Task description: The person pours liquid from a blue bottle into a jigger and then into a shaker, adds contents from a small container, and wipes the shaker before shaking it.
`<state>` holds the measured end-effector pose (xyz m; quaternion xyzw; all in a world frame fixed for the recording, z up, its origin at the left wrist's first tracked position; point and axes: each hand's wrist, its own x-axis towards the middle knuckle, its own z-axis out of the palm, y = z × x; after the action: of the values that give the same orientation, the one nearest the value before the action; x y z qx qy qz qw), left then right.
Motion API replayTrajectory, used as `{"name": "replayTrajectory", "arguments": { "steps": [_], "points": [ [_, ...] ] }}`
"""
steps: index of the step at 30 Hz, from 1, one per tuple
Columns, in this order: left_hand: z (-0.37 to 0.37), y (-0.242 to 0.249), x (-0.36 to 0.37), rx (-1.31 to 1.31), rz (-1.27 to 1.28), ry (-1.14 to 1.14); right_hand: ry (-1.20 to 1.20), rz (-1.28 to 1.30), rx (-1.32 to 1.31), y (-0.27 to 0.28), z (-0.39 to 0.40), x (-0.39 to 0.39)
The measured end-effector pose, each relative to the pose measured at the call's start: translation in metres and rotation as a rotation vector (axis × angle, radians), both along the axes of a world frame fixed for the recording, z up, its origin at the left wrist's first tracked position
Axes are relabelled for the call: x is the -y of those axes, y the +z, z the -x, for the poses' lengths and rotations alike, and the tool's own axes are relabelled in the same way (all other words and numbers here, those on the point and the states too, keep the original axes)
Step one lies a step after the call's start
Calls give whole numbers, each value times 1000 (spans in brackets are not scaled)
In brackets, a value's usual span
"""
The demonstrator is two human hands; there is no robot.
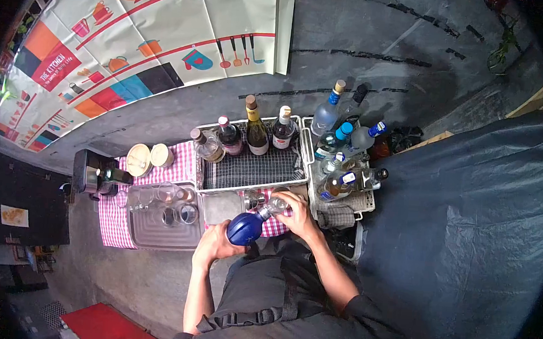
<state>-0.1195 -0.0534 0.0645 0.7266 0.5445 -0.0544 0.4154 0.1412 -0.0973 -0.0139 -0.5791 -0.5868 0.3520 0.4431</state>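
Observation:
My left hand (217,246) is wrapped round the body of a dark blue bottle (245,229), which is tilted with its silvery neck pointing up and right. At the mouth of the bottle, the fingers of my right hand (296,216) are closed round a small clear piece (276,205); I cannot tell whether it is a glass or a stopper. Just behind the bottle's neck stands a clear, metallic-looking container (253,199) by a transparent tray (222,209). Both hands are held in front of my body, over the pink checked cloth (274,227).
A wire basket (252,187) holds several corked bottles behind my hands. To its right, a white crate (362,205) is crowded with bottles. On the left, a clear tray (161,240) carries glasses, with two pale tubs (139,159) and a black machine (91,172) nearby.

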Motion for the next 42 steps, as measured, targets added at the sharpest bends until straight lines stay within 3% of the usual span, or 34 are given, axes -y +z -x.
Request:
{"name": "replayTrajectory", "arguments": {
  "steps": [42],
  "points": [
    [1, -5, 0, -73, 52, -27, 22, 81, -9, -17, 1, 6]
  ]
}}
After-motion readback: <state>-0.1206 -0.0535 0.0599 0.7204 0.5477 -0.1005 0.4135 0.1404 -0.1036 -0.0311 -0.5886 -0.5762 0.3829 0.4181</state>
